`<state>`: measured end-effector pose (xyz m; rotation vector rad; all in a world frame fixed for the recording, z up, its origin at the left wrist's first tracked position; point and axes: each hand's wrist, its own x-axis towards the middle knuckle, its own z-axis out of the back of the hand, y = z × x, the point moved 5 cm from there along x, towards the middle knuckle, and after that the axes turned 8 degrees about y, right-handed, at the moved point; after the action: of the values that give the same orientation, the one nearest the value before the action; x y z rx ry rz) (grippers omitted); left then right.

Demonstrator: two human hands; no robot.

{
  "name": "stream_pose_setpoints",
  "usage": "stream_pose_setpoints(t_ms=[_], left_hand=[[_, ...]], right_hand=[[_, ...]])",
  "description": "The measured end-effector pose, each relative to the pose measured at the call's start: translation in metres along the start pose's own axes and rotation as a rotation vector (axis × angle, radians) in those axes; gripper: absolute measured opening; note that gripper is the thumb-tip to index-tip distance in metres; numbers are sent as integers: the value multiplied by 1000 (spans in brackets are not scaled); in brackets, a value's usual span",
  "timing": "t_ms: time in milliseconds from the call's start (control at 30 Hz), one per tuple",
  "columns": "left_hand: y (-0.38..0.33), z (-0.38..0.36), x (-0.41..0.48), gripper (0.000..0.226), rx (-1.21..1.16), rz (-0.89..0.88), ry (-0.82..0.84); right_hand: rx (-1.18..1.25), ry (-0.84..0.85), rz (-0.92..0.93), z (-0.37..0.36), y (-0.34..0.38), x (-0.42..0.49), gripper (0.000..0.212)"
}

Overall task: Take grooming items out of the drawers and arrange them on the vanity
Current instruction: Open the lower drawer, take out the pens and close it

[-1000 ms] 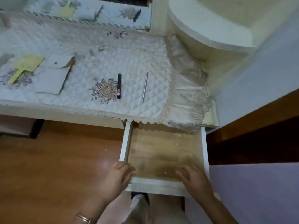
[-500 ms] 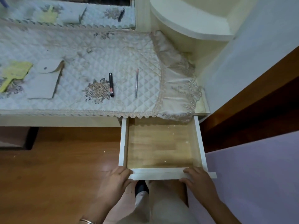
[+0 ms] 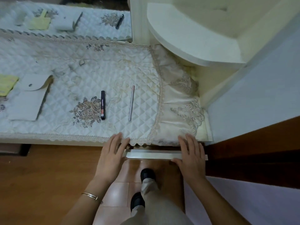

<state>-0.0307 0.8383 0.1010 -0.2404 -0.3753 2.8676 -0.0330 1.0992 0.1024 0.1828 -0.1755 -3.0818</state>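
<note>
The white drawer (image 3: pixel 152 155) is pushed almost fully into the vanity; only its front strip shows under the lace edge. My left hand (image 3: pixel 112 156) rests flat against the drawer's left end, fingers spread. My right hand (image 3: pixel 190 155) lies flat on its right end. Neither holds anything. On the quilted vanity cloth (image 3: pixel 78 78) lie a black tube with a pink band (image 3: pixel 103 107), a thin silver pencil (image 3: pixel 131 103), a grey snap pouch (image 3: pixel 27 98) and a yellow hand mirror (image 3: pixel 7 84) at the left edge.
A mirror (image 3: pixel 65 17) at the back reflects the items. A curved white shelf (image 3: pixel 191 38) juts out at the right above the draped lace. A pale wall (image 3: pixel 259 88) and a dark wooden panel (image 3: pixel 251 153) stand to the right. My legs and black shoes are on the wooden floor (image 3: pixel 40 179).
The open, empty drawer has slid inward until it is nearly closed. Both hands moved forward with its front, from gripping the edge to lying flat against it.
</note>
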Motion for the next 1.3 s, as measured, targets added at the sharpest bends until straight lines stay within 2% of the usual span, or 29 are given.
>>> stream_pose_setpoints(t_ms=[100,200,233,367,567,667,733,800,900,967,1067,1133,1233,1300], left_hand=[[4,2,23,74,-14,0,-33],[3,7,36,42,-9,33,-117],[2,10,40,39,-15,65,-126],[3,9,48,41,-29,173,-132],[2,5,45,37,-30,200,-145],[2,-1,40,48,-30,187,-106],[0,-4,33,45,-10,150,-72],[-2,-3,22,49,-19,121,-33],[-1,0,1,47,-160,134,-7],[2,-5,-23,40,-321,226,4],[13,-32,-79,27,-643,563,111],[20,-55,-124,24,-711,739,173],[26,-89,-205,22,-835,1034,277],[30,-100,-260,23,-917,1220,266]], right_hand=[[-28,-15,35,2,0,25,99],[-41,-34,61,-1,-3,40,86],[-42,-47,59,-2,-3,44,80],[-59,-83,38,-3,-5,54,71],[-55,-87,56,-4,-5,53,68],[-51,-83,63,-4,-4,52,57],[-22,-97,75,0,-4,49,51],[26,-109,119,6,-1,43,48],[99,-103,253,9,14,26,41],[195,-19,329,2,26,13,36],[237,202,414,-17,41,-3,31],[195,441,426,-39,49,-9,33],[164,857,334,-75,56,-12,44],[140,995,325,-87,76,-13,42]])
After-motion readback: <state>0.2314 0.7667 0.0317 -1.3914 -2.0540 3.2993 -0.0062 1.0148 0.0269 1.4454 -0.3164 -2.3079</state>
